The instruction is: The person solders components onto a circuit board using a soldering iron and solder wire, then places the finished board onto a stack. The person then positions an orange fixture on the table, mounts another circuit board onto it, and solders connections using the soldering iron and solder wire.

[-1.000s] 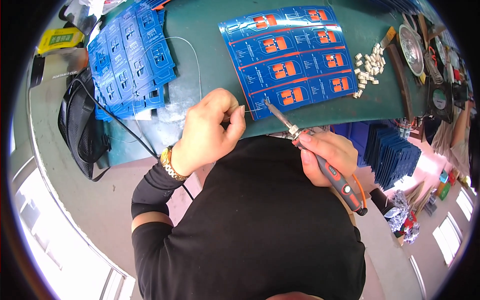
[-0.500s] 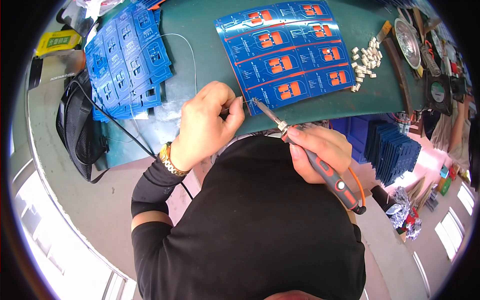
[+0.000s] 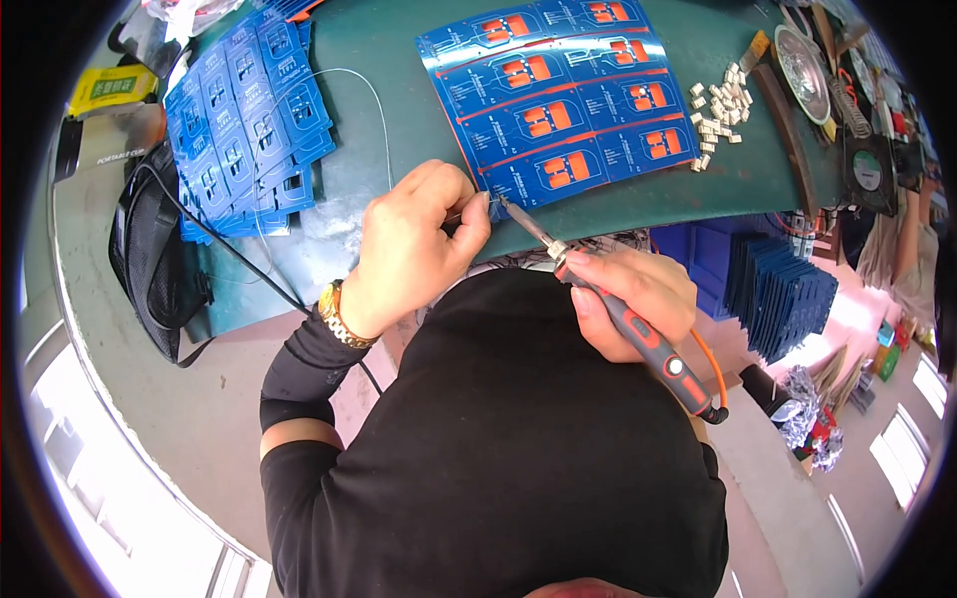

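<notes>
My left hand point(image 3: 419, 239) is closed, thumb against forefinger, pinching a thin solder wire point(image 3: 383, 115) that loops back over the table. The wire's end meets the near left corner of a blue circuit board panel point(image 3: 518, 149) with orange-red patches. My right hand point(image 3: 643, 299) grips a grey and red soldering iron point(image 3: 653, 351) like a pen. Its metal tip points up and left and reaches that same corner, close by the wire's end. Whether the tip touches a solder pad is too small to tell.
Blue board panels point(image 3: 234, 130) lie stacked at the left, near a black mesh bag point(image 3: 159, 264). Small white connectors point(image 3: 736, 100) are heaped right of the panel. Beyond are a brush point(image 3: 756, 50), a metal dish point(image 3: 802, 75) and a fan point(image 3: 869, 171). More boards point(image 3: 783, 294) stand lower right.
The panel, connectors and other table things appear slightly further left and up in the view. The iron has shifted slightly left, its tip still at the panel's corner. Both grips are unchanged.
</notes>
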### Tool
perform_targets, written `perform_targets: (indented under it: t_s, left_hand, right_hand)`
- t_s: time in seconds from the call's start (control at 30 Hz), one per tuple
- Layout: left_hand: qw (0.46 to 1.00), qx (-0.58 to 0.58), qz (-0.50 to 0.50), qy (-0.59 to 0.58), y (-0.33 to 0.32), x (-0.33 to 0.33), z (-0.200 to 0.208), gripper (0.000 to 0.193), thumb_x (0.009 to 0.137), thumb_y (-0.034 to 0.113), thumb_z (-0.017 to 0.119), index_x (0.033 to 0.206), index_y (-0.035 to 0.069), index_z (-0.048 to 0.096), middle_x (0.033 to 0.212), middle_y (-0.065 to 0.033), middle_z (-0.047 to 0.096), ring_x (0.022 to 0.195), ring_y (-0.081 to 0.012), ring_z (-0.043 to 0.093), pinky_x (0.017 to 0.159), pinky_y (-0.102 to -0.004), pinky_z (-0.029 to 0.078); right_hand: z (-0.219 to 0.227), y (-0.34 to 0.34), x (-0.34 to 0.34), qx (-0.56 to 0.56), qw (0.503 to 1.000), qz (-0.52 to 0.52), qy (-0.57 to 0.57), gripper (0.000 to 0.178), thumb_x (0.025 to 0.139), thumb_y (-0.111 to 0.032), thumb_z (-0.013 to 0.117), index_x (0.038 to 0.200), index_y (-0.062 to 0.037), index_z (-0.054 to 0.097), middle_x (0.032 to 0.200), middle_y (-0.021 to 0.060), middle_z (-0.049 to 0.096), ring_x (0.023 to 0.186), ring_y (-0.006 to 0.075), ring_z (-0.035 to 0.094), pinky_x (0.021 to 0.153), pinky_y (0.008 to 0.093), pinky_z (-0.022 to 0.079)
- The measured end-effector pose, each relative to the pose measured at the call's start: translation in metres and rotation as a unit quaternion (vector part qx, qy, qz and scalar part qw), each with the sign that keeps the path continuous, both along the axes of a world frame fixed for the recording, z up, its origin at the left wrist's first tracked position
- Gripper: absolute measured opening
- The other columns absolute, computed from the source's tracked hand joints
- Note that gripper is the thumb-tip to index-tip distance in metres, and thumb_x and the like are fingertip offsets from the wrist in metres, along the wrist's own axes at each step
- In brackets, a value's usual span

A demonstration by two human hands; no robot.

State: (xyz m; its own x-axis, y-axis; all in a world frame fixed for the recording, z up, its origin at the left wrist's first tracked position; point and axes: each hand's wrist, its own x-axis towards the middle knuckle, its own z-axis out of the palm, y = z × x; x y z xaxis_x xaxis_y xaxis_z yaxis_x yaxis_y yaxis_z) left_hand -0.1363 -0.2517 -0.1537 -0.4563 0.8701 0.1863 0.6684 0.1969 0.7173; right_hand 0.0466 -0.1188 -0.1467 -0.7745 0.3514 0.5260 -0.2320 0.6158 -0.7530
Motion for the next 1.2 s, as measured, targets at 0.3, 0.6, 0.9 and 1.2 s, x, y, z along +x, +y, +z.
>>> perform_targets:
  t_s: [0.3,0.6,0.9,1.2]
  left_hand:
    - [1.0,0.007,-0.002,0.006,-0.002,0.009,0.011,0.014,0.081,0.005,0.068,0.075,0.004,0.055,0.069,-0.0093,0.056,0.058,-0.0251,0.059,0.051,-0.0351,0.046]
    - [0.993,0.046,-0.045,-0.097,0.017,-0.002,0.078,0.012,0.092,0.007,0.06,0.083,0.001,0.054,0.073,-0.0126,0.053,0.067,-0.0296,0.053,0.061,-0.0368,0.044]
    - [0.982,0.053,-0.108,-0.147,0.056,-0.012,0.094,0.01,0.092,0.007,0.059,0.089,0.001,0.052,0.077,-0.015,0.054,0.07,-0.0328,0.058,0.062,-0.0374,0.046]
    - [0.992,0.073,-0.077,-0.071,0.09,-0.07,0.082,0.012,0.084,0.006,0.07,0.094,0.005,0.066,0.077,-0.0085,0.062,0.065,-0.0229,0.062,0.057,-0.0331,0.049]
  right_hand:
    - [0.005,0.001,0.01,-0.01,1.0,0.005,-0.01,0.033,0.074,0.002,0.068,0.107,-0.0011,0.068,0.076,0.0084,0.07,0.059,0.0201,0.067,0.054,0.0284,0.052]
    - [0.033,0.012,-0.006,-0.076,0.997,-0.001,0.009,0.032,0.08,-0.005,0.075,0.11,-0.0014,0.066,0.088,0.0139,0.069,0.072,0.0218,0.068,0.065,0.0274,0.054]
    - [0.046,0.041,-0.062,-0.354,0.931,0.027,0.082,0.025,0.087,0.007,0.066,0.11,0.0001,0.063,0.093,0.0082,0.068,0.082,0.0122,0.065,0.073,0.0246,0.053]
    - [0.051,0.125,-0.1,-0.165,0.979,-0.079,0.088,0.025,0.078,0.009,0.072,0.101,0.0016,0.067,0.081,0.0106,0.068,0.071,0.0151,0.066,0.064,0.025,0.054]
